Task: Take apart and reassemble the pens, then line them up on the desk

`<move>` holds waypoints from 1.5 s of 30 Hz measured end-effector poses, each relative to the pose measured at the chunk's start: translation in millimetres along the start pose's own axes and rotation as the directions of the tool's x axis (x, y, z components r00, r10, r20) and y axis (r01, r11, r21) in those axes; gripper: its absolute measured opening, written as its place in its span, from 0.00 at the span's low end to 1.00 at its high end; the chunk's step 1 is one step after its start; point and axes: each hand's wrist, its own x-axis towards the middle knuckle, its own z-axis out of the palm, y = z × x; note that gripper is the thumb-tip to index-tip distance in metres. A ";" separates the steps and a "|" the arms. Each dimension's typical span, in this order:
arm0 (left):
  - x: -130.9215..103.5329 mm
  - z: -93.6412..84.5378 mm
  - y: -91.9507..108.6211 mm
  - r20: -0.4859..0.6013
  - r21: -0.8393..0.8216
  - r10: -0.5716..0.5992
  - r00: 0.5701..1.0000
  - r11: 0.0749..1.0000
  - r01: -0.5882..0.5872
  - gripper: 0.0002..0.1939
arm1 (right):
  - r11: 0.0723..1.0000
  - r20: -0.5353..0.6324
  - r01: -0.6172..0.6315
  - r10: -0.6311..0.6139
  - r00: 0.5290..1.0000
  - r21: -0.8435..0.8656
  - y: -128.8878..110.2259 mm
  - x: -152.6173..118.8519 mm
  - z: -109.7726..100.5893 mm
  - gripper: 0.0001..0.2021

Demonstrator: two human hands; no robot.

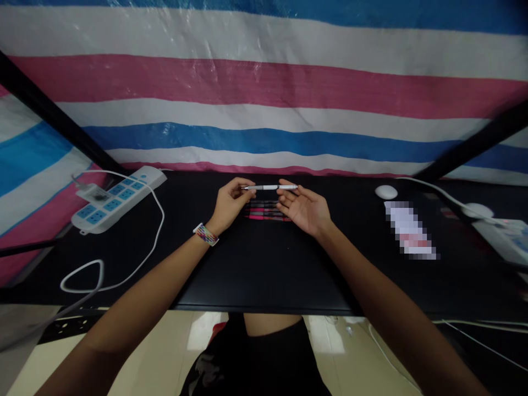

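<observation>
A white pen [270, 187] lies level between my two hands, over the far middle of the black table [264, 264]. My left hand [231, 204] pinches its left end between thumb and fingers. At the other end, my right hand [306, 208] is turned palm up, with its fingertips touching the pen and its lower fingers loosely curled. Just below the white pen, several dark and pink pens [266, 213] lie side by side on the table, their right ends partly hidden by my right fingers.
On the left are a white power strip [119, 201] and a looping white cable [159, 236]. A white mouse-like object [386, 192], a pixelated item [410, 231] and another power strip [505, 239] are on the right. A striped sheet [264, 82] hangs behind.
</observation>
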 end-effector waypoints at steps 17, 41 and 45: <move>-0.9 0.5 1.6 0.001 0.006 0.005 1.000 1.000 -0.005 0.10 | 0.997 -0.052 0.023 -0.019 0.998 0.077 4.9 2.7 -1.4 0.14; 0.5 -0.7 -0.3 -0.017 -0.005 0.040 0.999 0.999 -0.040 0.12 | 0.980 -0.023 -0.047 0.052 0.998 0.196 -0.8 -1.5 6.6 0.15; 1.0 -2.0 -0.9 -0.020 0.015 0.049 0.999 0.999 -0.049 0.11 | 0.970 -0.014 -0.060 0.065 0.998 0.234 -1.2 -2.0 7.8 0.17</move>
